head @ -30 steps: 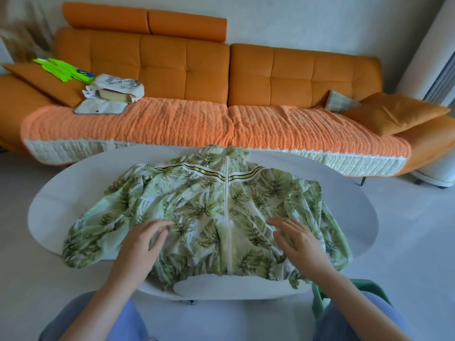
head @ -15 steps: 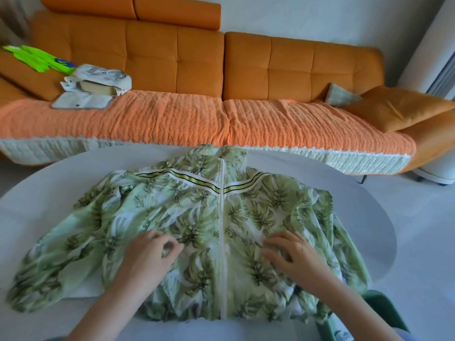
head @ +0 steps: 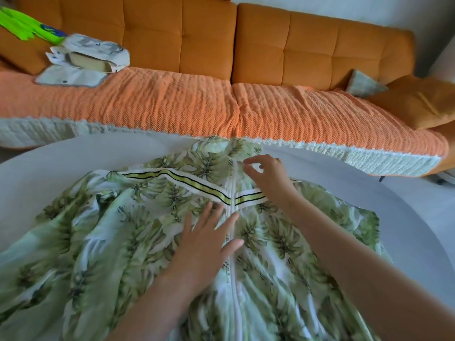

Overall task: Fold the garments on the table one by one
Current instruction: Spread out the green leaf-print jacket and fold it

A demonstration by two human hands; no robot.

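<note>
A green leaf-print zip jacket (head: 128,232) lies spread front-up on the white oval table (head: 406,217), collar toward the sofa. My left hand (head: 209,239) lies flat on the chest with straight fingers, just left of the white zipper (head: 232,242). Up at the collar, my right hand (head: 264,173) reaches over the zipper's top end, its thumb and forefinger curled close together. Whether they pinch the zipper pull is not clear. The right forearm crosses the jacket's right side.
An orange sofa (head: 307,52) with an orange knitted cover (head: 172,104) stands right behind the table. Folded pale garments (head: 91,60) and a bright green item (head: 29,30) lie on its left end. Cushions (head: 418,102) sit at its right end.
The view has moved closer over the table. Both hands left the jacket's lower part: the left slid up to the chest and flattened, the right went up to the collar.
</note>
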